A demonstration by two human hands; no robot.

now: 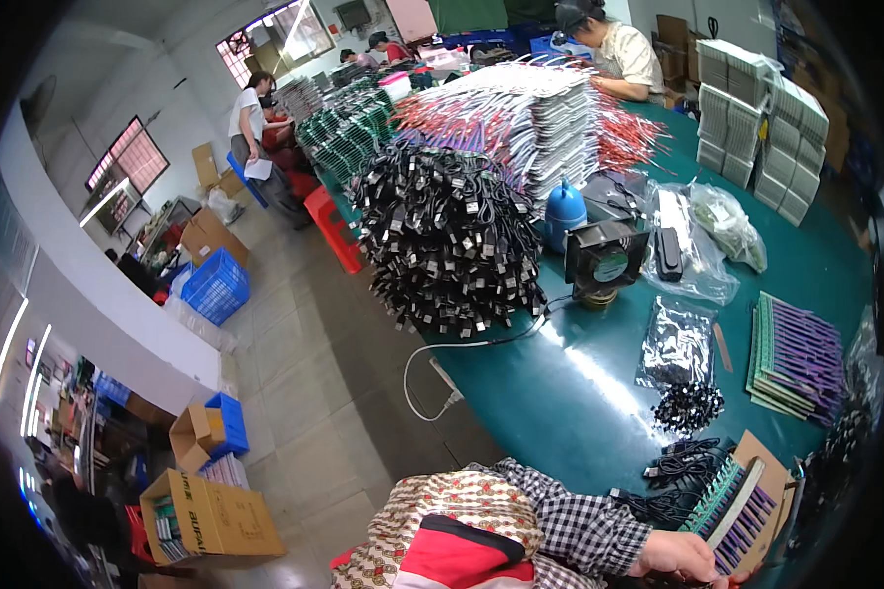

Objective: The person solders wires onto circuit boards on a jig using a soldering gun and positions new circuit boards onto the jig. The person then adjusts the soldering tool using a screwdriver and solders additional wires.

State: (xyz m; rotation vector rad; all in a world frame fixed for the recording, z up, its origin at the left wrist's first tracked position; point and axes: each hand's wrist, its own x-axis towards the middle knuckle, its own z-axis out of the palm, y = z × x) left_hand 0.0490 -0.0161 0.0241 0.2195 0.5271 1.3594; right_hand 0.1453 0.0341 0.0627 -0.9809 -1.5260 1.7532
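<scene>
My left hand (pixel 680 557), in a black-and-white checked sleeve (pixel 589 528), is at the lower right with its fingers bent together. What its fingertips hold, if anything, I cannot make out. Right beside it is a row of green and purple circuit-board strips (pixel 714 501) on a piece of cardboard (pixel 764 454), with a pale bar (pixel 737 506) lying across them. Coiled black cables (pixel 686 463) lie just beyond the hand. My right hand does not show in the picture.
A big heap of black USB cables (pixel 447 240) stands at the table's left edge, near a small black fan (pixel 604 260) and a blue bottle (pixel 564 211). Small black parts (pixel 688 408) and purple-and-green strips (pixel 796 358) lie on the green table (pixel 521 393). A co-worker (pixel 624 59) sits across.
</scene>
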